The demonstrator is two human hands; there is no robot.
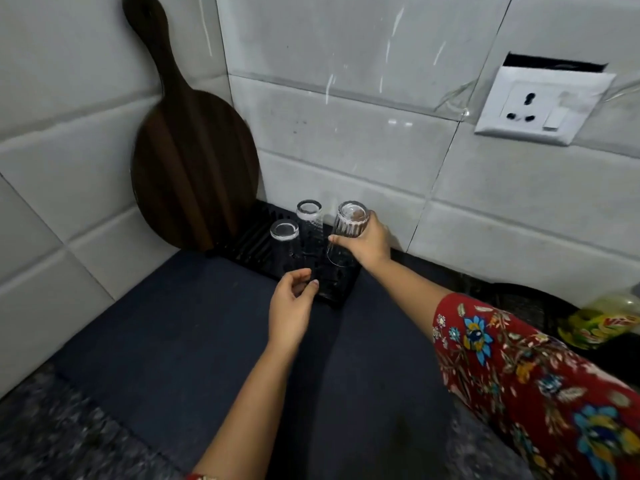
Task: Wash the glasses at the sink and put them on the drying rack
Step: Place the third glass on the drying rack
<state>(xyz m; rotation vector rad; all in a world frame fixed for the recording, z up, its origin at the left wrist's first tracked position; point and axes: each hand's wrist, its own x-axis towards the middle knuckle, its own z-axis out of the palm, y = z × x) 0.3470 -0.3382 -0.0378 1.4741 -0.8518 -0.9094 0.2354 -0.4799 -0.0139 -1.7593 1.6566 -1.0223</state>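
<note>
Speckled dark granite counter [52, 441], visible at near left. Dark blue mat [194, 323] lies on it, covering most of the middle. Black ridged drying rack [249, 242] sits at far end of mat, against tiled wall corner. Round dark wooden board [194, 168] with handle stands on the counter at far left, leaning on the wall, just beside the rack. Yellow-green bottle [602, 323] at right edge, partly cut off; base not clear.

Two glasses [284, 233] stand upside down on the drying rack [249, 244] in the corner, a third [346, 233] to their right, apparently tilted, a cutting board [194, 161] behind.
</note>
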